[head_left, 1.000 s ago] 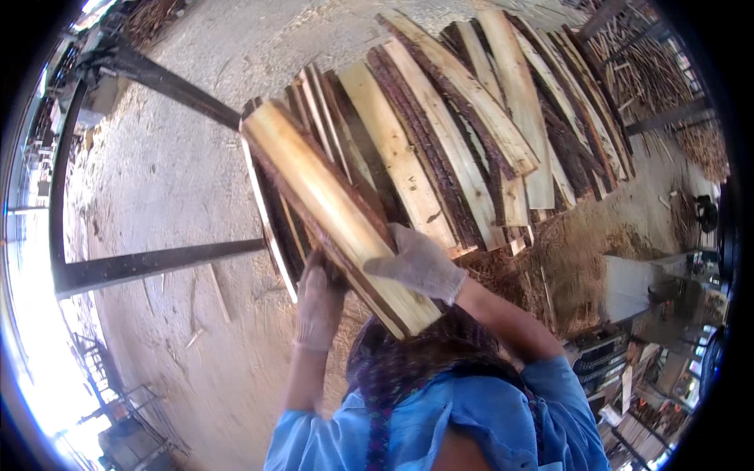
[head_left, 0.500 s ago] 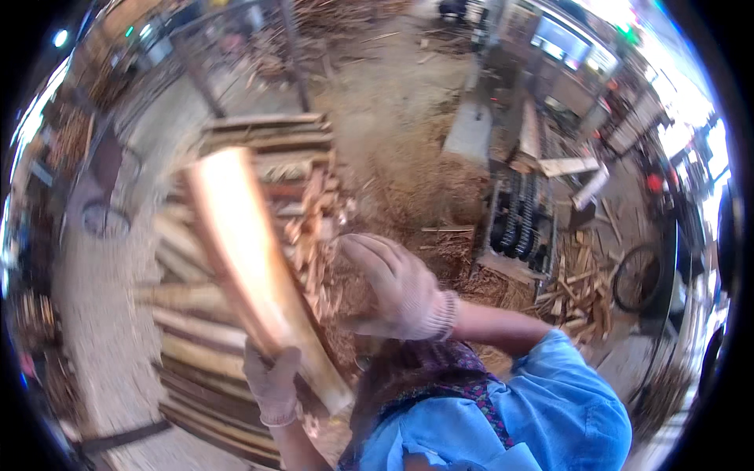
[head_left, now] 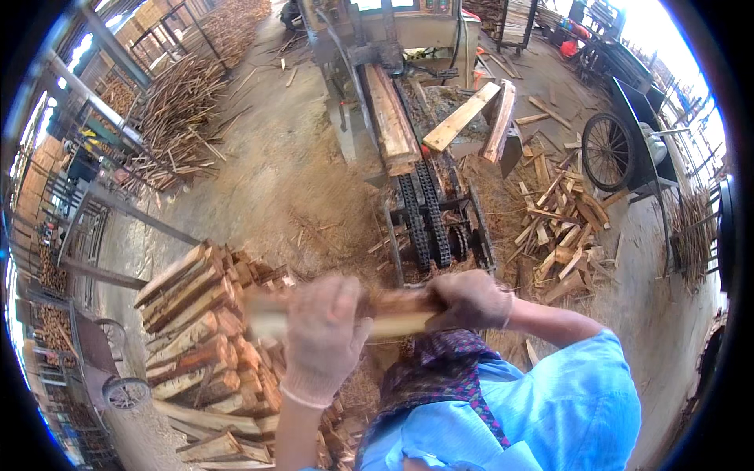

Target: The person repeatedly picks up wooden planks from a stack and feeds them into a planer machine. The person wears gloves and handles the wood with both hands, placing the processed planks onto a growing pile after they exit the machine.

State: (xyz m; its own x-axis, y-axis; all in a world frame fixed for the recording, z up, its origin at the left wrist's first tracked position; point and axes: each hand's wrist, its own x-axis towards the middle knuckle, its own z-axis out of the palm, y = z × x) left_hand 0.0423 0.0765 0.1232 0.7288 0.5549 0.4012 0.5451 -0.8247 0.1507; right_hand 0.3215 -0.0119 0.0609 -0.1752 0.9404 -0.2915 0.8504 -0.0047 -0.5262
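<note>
A split piece of timber, with rough bark and a pale cut face, lies crosswise in front of my body. Around its left part my gloved left hand is closed, blurred by motion. My gloved right hand grips the right end. Just beyond the timber, the chain conveyor runs away from me, with two black chains showing. Farther along it, a squared log rests lengthwise toward the machine. Left of my hands stands a stack of split timber.
Two loose boards lie right of the log. Offcuts are heaped on the right, near a wheeled cart. Thin sticks are piled far left. Another cart stands at the left, beyond the timber stack.
My view has swung right, toward the conveyor. The timber has turned from steeply slanted to crosswise and moved right. My right hand, previously off it, now grips it.
</note>
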